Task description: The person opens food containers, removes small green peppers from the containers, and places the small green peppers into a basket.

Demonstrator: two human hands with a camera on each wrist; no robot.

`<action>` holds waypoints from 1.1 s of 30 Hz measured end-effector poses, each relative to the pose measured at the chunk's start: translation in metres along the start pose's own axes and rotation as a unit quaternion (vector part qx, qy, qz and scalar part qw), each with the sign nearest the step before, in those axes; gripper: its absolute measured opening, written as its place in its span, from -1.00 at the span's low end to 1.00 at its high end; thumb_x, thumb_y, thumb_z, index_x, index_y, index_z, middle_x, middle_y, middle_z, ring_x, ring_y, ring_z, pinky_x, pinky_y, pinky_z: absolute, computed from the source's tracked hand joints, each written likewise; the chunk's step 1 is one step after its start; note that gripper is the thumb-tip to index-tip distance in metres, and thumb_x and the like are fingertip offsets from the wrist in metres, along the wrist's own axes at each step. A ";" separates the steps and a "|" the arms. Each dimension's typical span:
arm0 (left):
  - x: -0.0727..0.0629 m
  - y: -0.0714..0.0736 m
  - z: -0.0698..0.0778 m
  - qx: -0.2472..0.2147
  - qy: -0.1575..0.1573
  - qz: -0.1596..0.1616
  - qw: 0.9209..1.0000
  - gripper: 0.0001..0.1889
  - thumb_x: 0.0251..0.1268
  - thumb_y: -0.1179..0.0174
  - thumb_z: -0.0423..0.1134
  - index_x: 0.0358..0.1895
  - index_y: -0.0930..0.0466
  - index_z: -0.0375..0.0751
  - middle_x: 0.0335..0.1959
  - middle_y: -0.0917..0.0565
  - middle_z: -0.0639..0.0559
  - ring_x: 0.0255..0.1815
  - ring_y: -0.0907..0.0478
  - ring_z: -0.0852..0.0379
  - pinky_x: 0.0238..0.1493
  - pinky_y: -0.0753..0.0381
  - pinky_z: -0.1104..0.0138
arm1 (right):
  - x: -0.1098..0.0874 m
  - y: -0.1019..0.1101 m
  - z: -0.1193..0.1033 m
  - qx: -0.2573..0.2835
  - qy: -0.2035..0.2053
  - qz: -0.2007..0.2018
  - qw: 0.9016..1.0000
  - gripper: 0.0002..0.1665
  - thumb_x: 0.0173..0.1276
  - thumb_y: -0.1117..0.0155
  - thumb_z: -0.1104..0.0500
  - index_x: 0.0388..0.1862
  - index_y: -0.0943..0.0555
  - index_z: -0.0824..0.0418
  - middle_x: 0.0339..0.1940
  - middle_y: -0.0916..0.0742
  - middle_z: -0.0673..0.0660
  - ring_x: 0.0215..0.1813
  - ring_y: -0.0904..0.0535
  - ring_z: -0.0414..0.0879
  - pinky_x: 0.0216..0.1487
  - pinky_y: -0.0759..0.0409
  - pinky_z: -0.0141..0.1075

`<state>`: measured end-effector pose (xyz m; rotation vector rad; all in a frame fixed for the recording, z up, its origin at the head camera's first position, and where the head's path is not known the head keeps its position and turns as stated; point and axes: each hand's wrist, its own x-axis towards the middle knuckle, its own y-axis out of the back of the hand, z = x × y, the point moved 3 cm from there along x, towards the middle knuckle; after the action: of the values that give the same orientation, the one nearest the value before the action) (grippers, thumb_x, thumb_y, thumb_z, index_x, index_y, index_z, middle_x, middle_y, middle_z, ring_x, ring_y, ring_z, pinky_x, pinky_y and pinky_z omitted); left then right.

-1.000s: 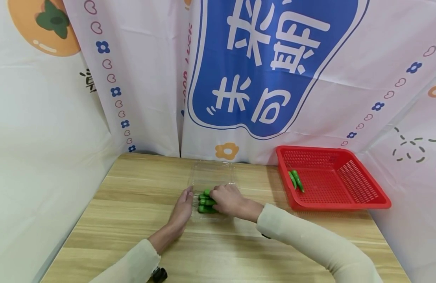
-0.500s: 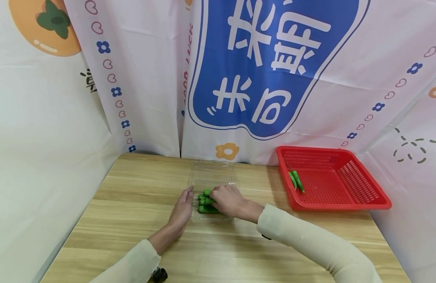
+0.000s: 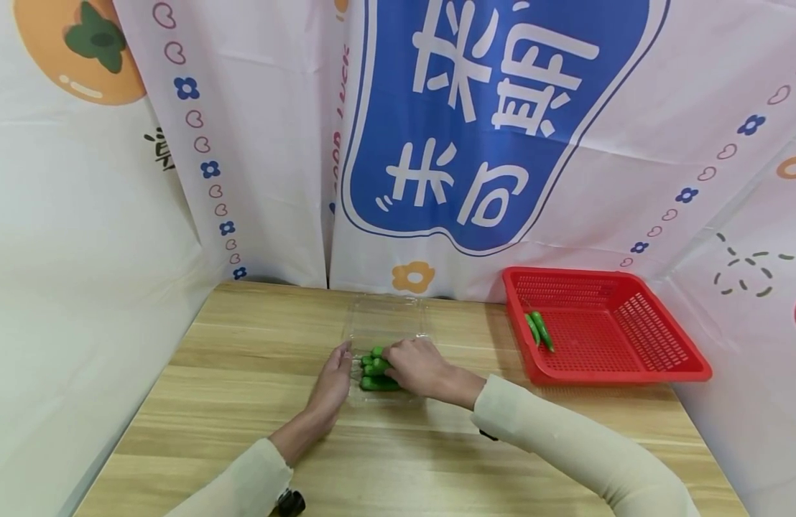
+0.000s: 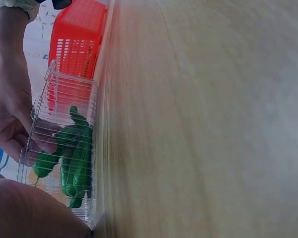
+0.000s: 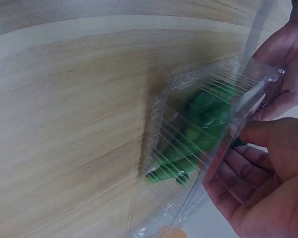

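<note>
A clear plastic clamshell box point(image 3: 387, 316) lies on the table with its lid folded back toward the wall. Several green chili peppers point(image 3: 377, 383) lie side by side in its near half. My left hand point(image 3: 330, 382) rests against the box's left side, fingers extended along the wall. From the right, my right hand point(image 3: 419, 367) reaches into the box and pinches a green chili pepper point(image 4: 47, 163) on top of the others. In the right wrist view, its fingers point(image 5: 228, 181) come in over the box rim. The right ends of the peppers are hidden under this hand in the head view.
A red plastic basket point(image 3: 621, 377) stands at the right back of the wooden table point(image 3: 262, 323), with a few green chilies point(image 3: 543, 332) at its left side. A printed cloth point(image 3: 275, 143) hangs behind the table's back edge.
The pepper under my right hand has shifted slightly, its left end now tilted a little toward the back. My left hand holds its place at the box.
</note>
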<state>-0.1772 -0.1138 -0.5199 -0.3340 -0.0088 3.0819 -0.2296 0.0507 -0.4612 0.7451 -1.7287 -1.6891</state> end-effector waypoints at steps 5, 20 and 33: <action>0.000 0.000 0.000 0.000 -0.002 0.003 1.000 -0.39 0.82 0.34 -0.10 0.74 0.11 -0.22 0.76 0.07 -0.26 0.74 0.15 -0.32 0.69 0.11 -0.23 | -0.002 0.003 0.001 0.012 -0.010 0.009 1.000 -0.80 0.50 -0.43 0.03 -0.30 -0.69 0.08 -0.47 -0.74 -0.04 -0.49 -0.62 -0.21 -0.46 -0.65 -0.20; 0.000 0.000 -0.001 0.000 -0.005 0.002 1.000 -0.39 0.82 0.33 -0.10 0.73 0.11 -0.23 0.75 0.05 -0.26 0.74 0.15 -0.33 0.69 0.11 -0.24 | -0.007 0.014 0.001 0.107 -0.009 0.025 0.994 -0.84 0.56 -0.37 0.11 -0.19 -0.66 0.18 -0.42 -0.73 0.01 -0.44 -0.62 -0.25 -0.46 -0.62 -0.33; 0.000 0.000 -0.001 -0.003 -0.005 -0.001 1.000 -0.39 0.82 0.34 -0.10 0.74 0.12 -0.23 0.76 0.06 -0.26 0.74 0.15 -0.33 0.69 0.11 -0.24 | -0.010 0.028 0.002 0.136 -0.003 0.048 0.990 -0.89 0.56 -0.36 0.19 -0.17 -0.65 0.22 -0.36 -0.75 0.02 -0.39 -0.68 -0.21 -0.46 -0.64 -0.38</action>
<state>-0.1771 -0.1133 -0.5210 -0.3181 -0.0189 3.0824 -0.2240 0.0602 -0.4340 0.7631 -1.9910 -1.4100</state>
